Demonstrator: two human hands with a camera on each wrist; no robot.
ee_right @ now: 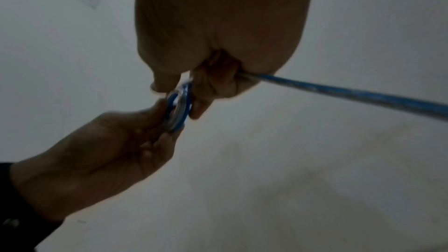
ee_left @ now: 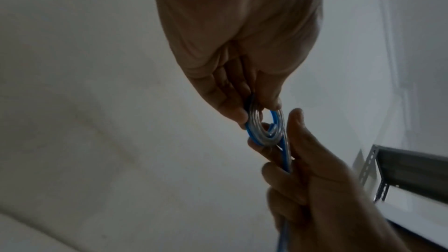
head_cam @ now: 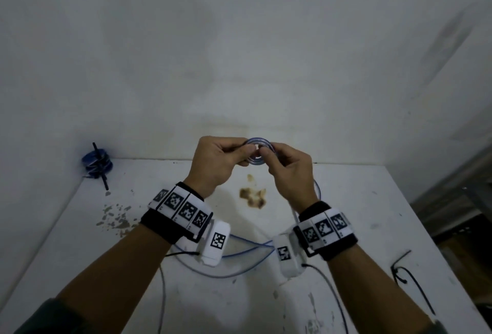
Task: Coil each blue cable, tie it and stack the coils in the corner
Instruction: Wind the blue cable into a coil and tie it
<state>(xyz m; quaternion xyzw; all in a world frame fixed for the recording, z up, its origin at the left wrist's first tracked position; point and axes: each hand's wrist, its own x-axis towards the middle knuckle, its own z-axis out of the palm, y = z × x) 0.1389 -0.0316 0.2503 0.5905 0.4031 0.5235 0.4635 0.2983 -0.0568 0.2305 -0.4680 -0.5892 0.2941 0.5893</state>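
At frame centre, my left hand (head_cam: 215, 163) and right hand (head_cam: 288, 171) both pinch a small blue cable coil (head_cam: 257, 150) above the table (head_cam: 346, 200); tied coils (head_cam: 97, 162) sit stacked at centre left.

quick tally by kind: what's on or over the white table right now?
Blue cable being coiled, held up by left hand and right hand, small coil: 1
Stack of finished blue coils with black ties in the far left corner: 1 stack, coils inside not countable
Loose black ties at the white table's right edge: 2, as far as I can tell
Total: 4
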